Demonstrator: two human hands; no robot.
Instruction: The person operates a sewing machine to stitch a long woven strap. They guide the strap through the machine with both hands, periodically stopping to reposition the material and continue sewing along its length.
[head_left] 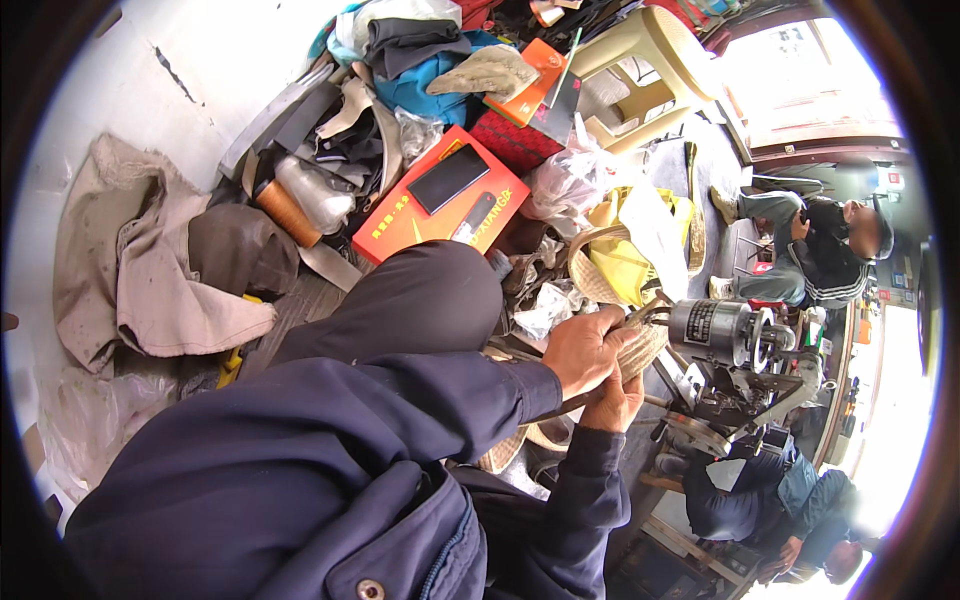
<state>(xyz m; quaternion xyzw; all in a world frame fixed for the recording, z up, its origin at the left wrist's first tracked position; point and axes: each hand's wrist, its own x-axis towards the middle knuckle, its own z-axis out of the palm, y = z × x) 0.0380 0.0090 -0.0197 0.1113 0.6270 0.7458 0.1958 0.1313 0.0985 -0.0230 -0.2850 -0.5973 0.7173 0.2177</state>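
Note:
My left hand (583,352) and, just below it, my right hand (612,404) grip a tan piece with ribbed stitching, like a shoe sole (643,350). The left thumb presses on its top while the right fingers wrap its lower edge. The far end of the piece is right at the arm of a metal sewing machine (708,326) with a silver cylinder and wheels. Whether the needle touches it is too small to tell. Another tan ribbed piece (597,266) lies above my hands, and a similar one (502,453) shows below the left wrist.
A black phone (448,179) rests on a red box (400,215). Around it are a thread spool (287,212), a clear plastic bag (570,180), a yellow bag (640,235) and a beige stool (650,60). Two people sit beyond the machine, one (830,245) above, one (760,500) below.

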